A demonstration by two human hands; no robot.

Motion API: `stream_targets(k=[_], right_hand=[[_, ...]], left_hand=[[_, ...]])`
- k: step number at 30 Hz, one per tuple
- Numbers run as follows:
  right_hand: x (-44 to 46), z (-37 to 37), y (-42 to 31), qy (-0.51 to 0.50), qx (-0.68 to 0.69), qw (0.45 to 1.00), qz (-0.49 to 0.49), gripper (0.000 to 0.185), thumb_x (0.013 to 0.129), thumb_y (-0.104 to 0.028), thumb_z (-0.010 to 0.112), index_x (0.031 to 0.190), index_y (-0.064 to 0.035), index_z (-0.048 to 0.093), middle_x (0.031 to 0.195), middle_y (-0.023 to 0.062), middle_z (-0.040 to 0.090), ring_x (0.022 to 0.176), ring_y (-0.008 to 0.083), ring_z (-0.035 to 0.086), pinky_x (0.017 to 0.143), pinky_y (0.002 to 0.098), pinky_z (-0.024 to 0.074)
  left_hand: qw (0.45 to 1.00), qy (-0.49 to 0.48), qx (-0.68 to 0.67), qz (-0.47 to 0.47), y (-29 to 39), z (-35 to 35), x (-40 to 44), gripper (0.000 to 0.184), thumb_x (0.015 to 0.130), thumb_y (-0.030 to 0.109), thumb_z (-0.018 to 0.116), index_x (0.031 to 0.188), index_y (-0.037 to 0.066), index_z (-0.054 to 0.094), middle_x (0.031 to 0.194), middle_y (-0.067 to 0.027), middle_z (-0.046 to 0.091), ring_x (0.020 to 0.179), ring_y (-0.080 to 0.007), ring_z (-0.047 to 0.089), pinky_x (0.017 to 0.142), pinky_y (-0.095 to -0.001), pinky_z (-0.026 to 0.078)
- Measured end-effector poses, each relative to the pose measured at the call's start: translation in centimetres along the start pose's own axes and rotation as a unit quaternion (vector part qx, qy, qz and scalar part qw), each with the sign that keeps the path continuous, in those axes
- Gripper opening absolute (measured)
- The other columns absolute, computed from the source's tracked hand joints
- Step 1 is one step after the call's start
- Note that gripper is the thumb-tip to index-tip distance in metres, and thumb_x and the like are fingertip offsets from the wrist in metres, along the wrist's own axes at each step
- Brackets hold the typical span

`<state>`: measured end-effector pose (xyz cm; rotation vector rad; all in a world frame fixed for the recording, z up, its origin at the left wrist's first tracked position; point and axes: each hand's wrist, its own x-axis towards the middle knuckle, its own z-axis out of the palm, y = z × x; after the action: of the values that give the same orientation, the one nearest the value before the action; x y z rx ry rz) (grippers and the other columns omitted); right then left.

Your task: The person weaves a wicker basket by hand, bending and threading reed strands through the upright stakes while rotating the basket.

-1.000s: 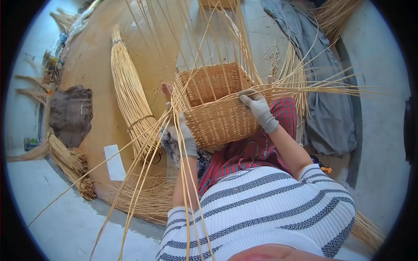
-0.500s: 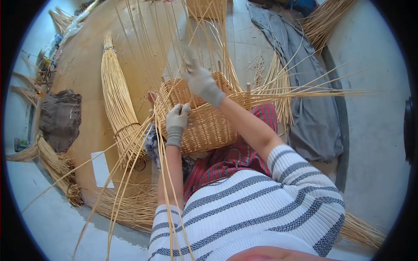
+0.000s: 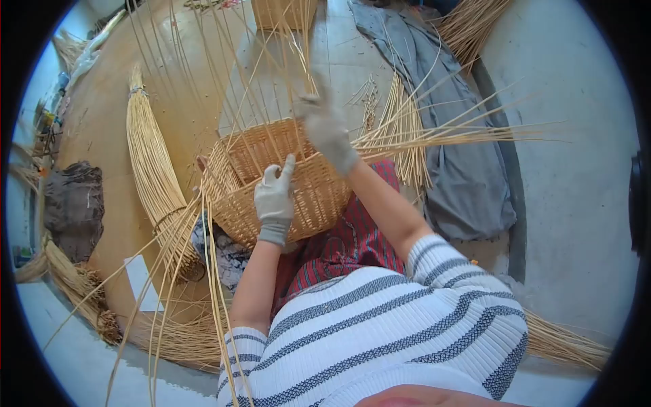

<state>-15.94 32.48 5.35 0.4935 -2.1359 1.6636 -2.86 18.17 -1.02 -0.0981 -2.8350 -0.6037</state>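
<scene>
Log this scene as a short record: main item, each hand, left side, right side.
Main item: woven, open-topped basket, long loose strands fanning out at both sides
Left hand: gloved, at the basket's near side, index finger pointing up
Right hand: gloved, raised over the basket's right part; blurred, grip unclear
Left side: tied bundle of canes, white sheet, dark cloth
Right side: grey cloth
</scene>
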Motion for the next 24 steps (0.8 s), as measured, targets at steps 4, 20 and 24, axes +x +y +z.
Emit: stream_targets(k=[4,20,24], right_hand=[[-6.6,-7.6,6.1,0.098,0.239,0.942,0.213,0.046,0.091,-0.011,0.068,0.133,-0.0081,0.049,0.098,0.0104,0.068,0.072,0.0155,0.066,0.074,0.0349,0.0539],[-4.8,-9.0,3.1,0.038,-0.374,0.925,-0.055,0.029,0.089,-0.02,0.068,0.118,-0.015,0.065,0.092,0.0143,0.068,0.086,0.0298,0.067,0.077,0.0394,0.0531],[-9.6,-3.5,1.0,0.084,-0.086,0.993,-0.014,0.036,0.086,0.004,0.061,0.12,-0.0079,0.064,0.105,0.0149,0.068,0.099,0.0263,0.066,0.088,0.0366,0.0529]], left_hand=[[0.991,0.095,-0.002,0.098,1.9,-0.4,2.1,0.061,0.079,0.01,0.07,0.137,0.025,0.059,0.123,-0.014,0.057,0.098,-0.0331,0.062,0.085,-0.0469,0.048],[0.982,0.119,-0.135,0.065,3.4,0.6,-0.2,0.058,0.083,0.005,0.07,0.137,0.016,0.054,0.122,-0.0143,0.058,0.104,-0.0287,0.061,0.082,-0.0373,0.052],[0.86,0.285,-0.256,-0.338,-9.7,1.2,-8.0,0.046,0.091,0.027,0.073,0.126,0.001,0.058,0.114,-0.0182,0.062,0.11,-0.0334,0.058,0.095,-0.0411,0.048]])
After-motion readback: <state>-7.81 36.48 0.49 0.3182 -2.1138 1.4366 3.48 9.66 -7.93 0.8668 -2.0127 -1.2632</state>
